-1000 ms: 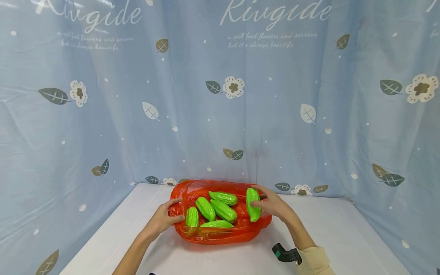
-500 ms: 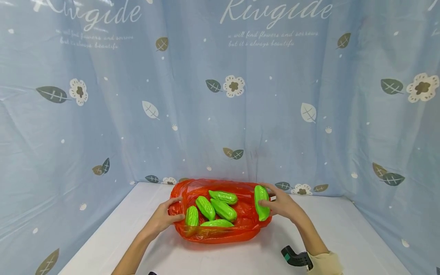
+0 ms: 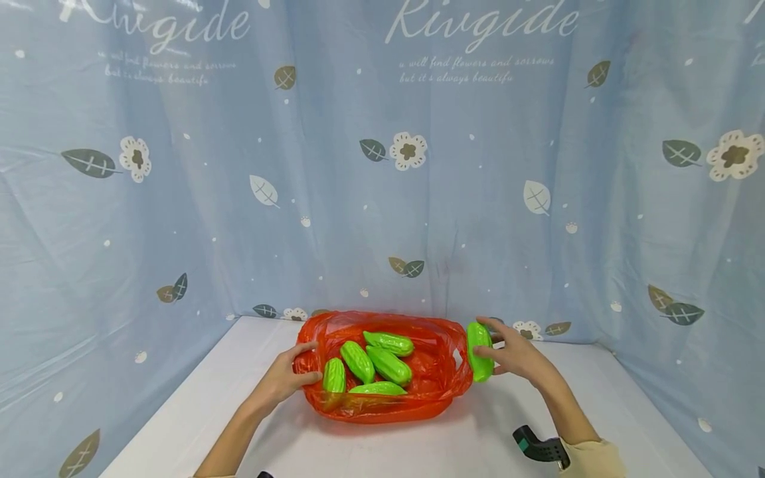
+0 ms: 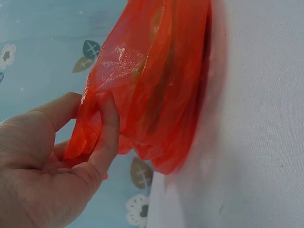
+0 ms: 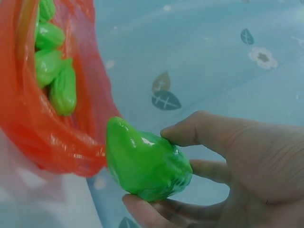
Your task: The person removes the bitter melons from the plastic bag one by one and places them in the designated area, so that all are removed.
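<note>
A red plastic bag (image 3: 394,413) lies with its mouth spread wide on the white table. Its left edge is pinched between the thumb and fingers of my left hand (image 3: 281,382); the left wrist view shows the film (image 4: 156,95) bunched in that grip. Several bright green, ridged bitter melons (image 3: 388,365) rest inside, toward the bag's left and middle. Just outside the right rim, my right hand (image 3: 521,355) holds another bitter melon (image 5: 145,161) upright by its sides, thumb on one side and fingers on the other. The melon overlaps the bag's right edge in the head view.
White cloth covers the table (image 3: 603,411). Blue curtains (image 3: 478,252) with leaves and flowers enclose the back and both sides, close behind the bag. A black strap device (image 3: 540,448) sits at the right wrist by a beige sleeve (image 3: 592,459).
My right hand has carried the bitter melon rightward, from over the bag's right part to just past its rim. The left hand and the other melons have stayed in place.
</note>
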Action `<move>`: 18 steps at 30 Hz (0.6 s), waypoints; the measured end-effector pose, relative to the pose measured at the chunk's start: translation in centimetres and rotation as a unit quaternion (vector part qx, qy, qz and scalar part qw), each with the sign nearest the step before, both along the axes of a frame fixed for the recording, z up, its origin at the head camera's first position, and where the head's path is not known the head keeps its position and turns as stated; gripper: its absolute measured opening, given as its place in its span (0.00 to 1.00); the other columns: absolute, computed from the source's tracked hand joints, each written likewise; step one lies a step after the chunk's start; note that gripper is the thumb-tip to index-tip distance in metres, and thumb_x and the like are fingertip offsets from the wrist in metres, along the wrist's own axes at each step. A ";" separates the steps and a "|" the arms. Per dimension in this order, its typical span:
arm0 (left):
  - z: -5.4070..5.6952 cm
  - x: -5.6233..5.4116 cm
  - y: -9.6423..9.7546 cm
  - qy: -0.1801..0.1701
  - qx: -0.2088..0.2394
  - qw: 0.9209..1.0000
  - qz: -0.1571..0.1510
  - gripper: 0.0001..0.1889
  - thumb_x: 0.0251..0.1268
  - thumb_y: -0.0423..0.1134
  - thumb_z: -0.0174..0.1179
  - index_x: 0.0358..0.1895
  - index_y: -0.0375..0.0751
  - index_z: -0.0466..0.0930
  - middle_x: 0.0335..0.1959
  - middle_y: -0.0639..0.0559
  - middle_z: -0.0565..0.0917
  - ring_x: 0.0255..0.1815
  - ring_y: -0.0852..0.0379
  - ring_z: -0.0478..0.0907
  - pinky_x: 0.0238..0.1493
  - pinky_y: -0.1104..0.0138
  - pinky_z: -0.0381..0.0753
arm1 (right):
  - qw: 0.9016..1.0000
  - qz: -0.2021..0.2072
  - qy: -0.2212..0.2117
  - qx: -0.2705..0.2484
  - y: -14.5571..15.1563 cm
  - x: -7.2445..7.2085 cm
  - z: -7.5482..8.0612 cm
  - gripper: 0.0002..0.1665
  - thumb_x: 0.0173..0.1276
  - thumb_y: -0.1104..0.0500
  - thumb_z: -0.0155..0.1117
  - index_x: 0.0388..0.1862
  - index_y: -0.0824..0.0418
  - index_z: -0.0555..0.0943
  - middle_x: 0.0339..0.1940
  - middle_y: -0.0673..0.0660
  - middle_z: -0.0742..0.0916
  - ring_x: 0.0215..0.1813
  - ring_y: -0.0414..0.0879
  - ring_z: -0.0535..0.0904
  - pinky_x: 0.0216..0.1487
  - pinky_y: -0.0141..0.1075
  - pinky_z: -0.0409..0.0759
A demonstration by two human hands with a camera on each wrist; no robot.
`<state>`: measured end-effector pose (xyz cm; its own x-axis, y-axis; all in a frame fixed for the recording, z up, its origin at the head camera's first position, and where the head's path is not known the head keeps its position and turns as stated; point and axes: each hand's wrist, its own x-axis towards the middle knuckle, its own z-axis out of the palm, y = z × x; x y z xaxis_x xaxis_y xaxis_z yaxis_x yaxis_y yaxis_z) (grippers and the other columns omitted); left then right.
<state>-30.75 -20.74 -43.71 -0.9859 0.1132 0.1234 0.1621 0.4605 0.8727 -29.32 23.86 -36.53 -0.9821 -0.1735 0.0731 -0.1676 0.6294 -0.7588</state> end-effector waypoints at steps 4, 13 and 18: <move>0.1 0.0 0.1 0.000 0.004 1.000 0.000 0.35 0.55 0.34 0.70 0.68 0.38 0.69 0.65 0.33 0.73 0.56 0.42 0.77 0.49 0.54 0.86 | 1.000 -0.008 -0.002 0.006 1.0 -0.3 -0.2 0.42 0.64 0.54 0.68 0.73 0.62 0.63 0.54 0.74 0.79 0.43 0.52 0.83 0.33 0.43 0.88; 0.2 -0.1 0.1 -0.004 0.012 1.000 0.003 0.35 0.55 0.35 0.70 0.68 0.40 0.70 0.65 0.34 0.73 0.54 0.45 0.79 0.47 0.58 0.86 | 0.999 -0.034 -0.021 0.019 2.8 -1.2 -0.9 0.43 0.66 0.55 0.66 0.74 0.65 0.60 0.55 0.78 0.77 0.43 0.53 0.83 0.33 0.42 0.88; 0.2 -0.1 0.0 -0.006 0.016 1.000 0.007 0.34 0.55 0.34 0.70 0.68 0.41 0.70 0.65 0.35 0.73 0.53 0.46 0.79 0.46 0.58 0.87 | 0.998 -0.039 -0.027 0.028 3.3 -1.7 -1.8 0.42 0.67 0.55 0.65 0.74 0.65 0.59 0.53 0.78 0.79 0.41 0.52 0.83 0.32 0.41 0.87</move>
